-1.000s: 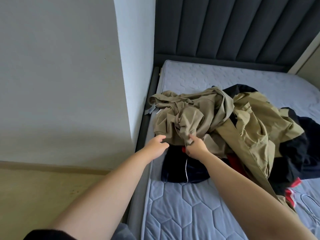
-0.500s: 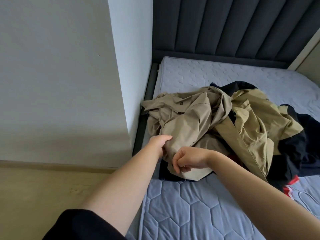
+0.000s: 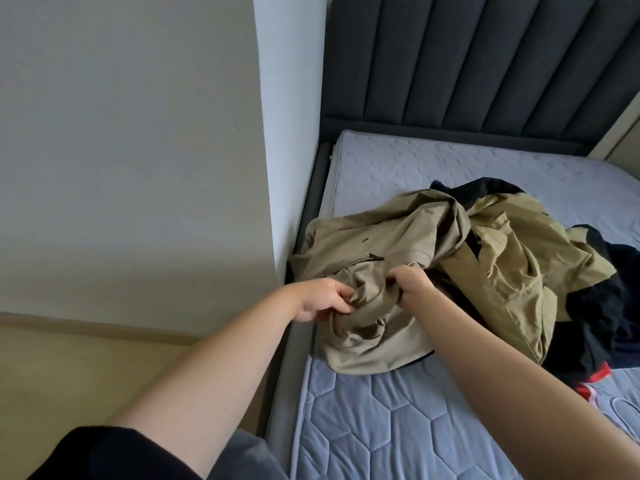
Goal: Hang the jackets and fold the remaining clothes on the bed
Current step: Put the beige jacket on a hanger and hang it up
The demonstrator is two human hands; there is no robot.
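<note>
- Reaching forward from a black sleeve (image 3: 104,455) at the bottom edge, two bare forearms, the left one over the pale floor (image 3: 52,375), the right one over the near part of a quilted grey mattress (image 3: 381,427).
- Left hand (image 3: 320,301): palm turned partly up, fingers curled, pinching a bunched fold of the tan jacket (image 3: 381,251) at its near left part.
- Right hand (image 3: 412,284): back of the hand up, fingers bent tight round another bunch of the same jacket, just beside the left hand; fingertips buried in the cloth.
- Between the two hands, a short puckered ridge of tan cloth.
- Lies crumpled on the left side of the mattress, near edge spread on the quilting, left edge reaching over the dark bed frame (image 3: 313,195) close to the grey wall (image 3: 121,133).
- Just right of it, touching and partly overlapping: a second, more olive jacket (image 3: 519,265), also crumpled.
- Under and behind both: black clothes (image 3: 602,306), spilling out to the right, with a red scrap (image 3: 598,371) peeking out at their near edge.
- Farther back: bare mattress, then a dark padded headboard (image 3: 485,64) with upright channels.
</note>
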